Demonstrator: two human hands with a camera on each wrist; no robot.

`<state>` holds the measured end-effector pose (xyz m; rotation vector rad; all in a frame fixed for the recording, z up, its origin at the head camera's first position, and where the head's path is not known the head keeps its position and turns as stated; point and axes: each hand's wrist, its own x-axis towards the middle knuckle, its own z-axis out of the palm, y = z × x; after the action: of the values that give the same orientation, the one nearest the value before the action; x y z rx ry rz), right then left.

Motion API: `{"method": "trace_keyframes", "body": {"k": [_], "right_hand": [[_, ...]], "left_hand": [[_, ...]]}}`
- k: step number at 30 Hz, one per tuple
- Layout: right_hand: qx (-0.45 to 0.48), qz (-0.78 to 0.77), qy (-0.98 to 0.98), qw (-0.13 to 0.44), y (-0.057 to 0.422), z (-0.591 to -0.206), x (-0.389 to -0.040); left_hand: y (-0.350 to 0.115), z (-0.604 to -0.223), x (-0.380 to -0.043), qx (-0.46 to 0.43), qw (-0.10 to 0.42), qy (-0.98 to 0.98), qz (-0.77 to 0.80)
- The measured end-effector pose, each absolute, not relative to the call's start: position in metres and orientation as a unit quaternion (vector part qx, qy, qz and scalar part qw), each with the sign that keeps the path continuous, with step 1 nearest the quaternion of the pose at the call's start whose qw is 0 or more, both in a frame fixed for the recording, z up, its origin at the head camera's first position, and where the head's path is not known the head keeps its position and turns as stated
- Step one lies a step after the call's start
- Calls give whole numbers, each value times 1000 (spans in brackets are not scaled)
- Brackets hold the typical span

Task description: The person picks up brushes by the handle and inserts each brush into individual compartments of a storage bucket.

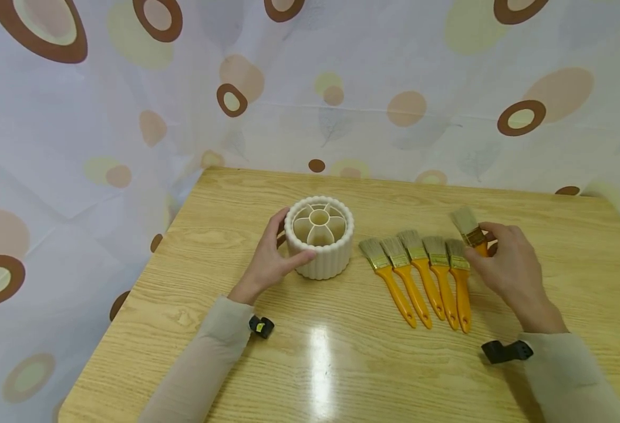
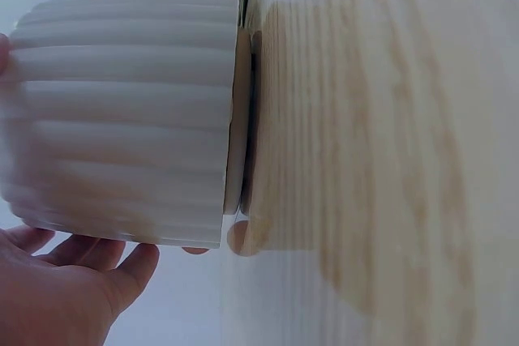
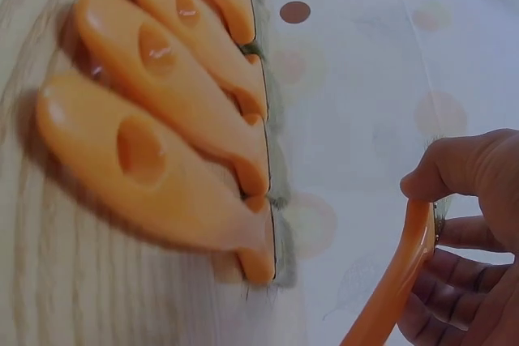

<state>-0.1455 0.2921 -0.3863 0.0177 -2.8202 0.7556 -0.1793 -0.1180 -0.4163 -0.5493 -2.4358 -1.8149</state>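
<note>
A white ribbed round organizer point(image 1: 323, 262) with several compartments around a central ring stands upright on the table. My left hand point(image 1: 270, 261) holds it at its left side, thumb across the front and fingers behind; in the left wrist view those fingers lie along the ribbed wall. My right hand point(image 1: 513, 270) pinches a paintbrush point(image 1: 467, 222) near its metal ferrule, bristles pointing up and away. In the right wrist view its orange handle point(image 3: 397, 281) hangs below the thumb. Left of that hand, several similar paintbrushes point(image 1: 423, 282) lie fanned side by side, bristles toward the back.
The wooden table point(image 1: 225, 364) has its far edge against a patterned white curtain point(image 1: 368, 76), which also hangs along the left. Small black devices point(image 1: 261, 326) sit at both wrists. The row of brushes lies between the organizer and the right hand.
</note>
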Motion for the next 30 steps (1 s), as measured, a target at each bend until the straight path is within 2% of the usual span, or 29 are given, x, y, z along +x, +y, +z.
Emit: {"method": "trace_keyframes", "body": {"k": [20,30], "right_hand": [[46,284,-946,152,254,-373,-156],[64,302,-939,155,230,-363,-159]], "left_hand": [[-117,-415,-179,-177,21,-785,-593],[-116,-410,-177,-173,10,-785,-594]]}}
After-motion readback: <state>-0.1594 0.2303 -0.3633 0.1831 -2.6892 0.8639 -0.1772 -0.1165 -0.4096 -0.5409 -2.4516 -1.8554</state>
